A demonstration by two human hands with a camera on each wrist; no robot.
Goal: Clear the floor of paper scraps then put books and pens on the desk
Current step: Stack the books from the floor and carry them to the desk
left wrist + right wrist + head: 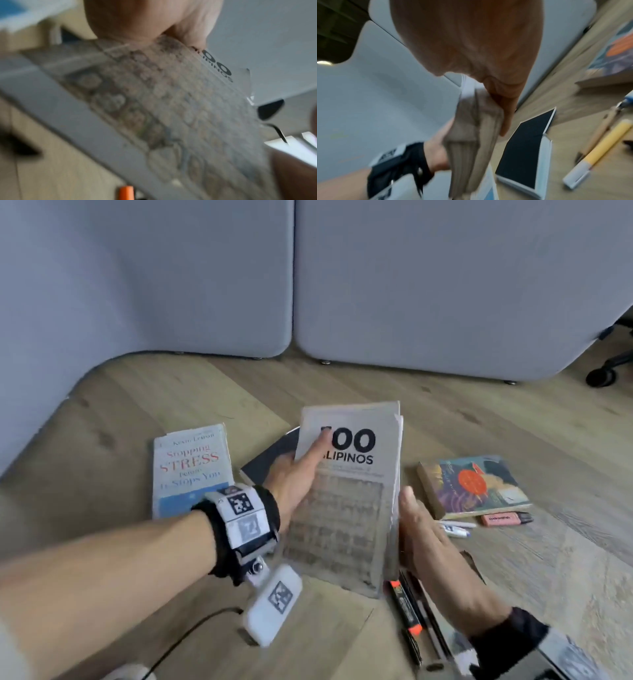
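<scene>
A grey paperback titled "100 Filipinos" (342,508) is tilted up off the wooden floor. My left hand (301,474) grips its left side, thumb lying across the cover. My right hand (421,535) presses flat against its right page edge with straight fingers. The left wrist view shows the same cover (171,108) blurred under the thumb. In the right wrist view my straight fingers (503,108) lie along the book's pages (471,148). On the floor lie a "Stopping Stress" book (191,470), a dark book (270,457), a colourful book (472,484), a pink highlighter (507,518) and a white pen (455,529).
An orange-and-black marker (406,607) and a dark pen lie on the floor under my right forearm. A yellow marker (599,151) lies beside the dark book (527,148). Grey partition panels (445,285) stand behind. A chair wheel (601,376) is at far right.
</scene>
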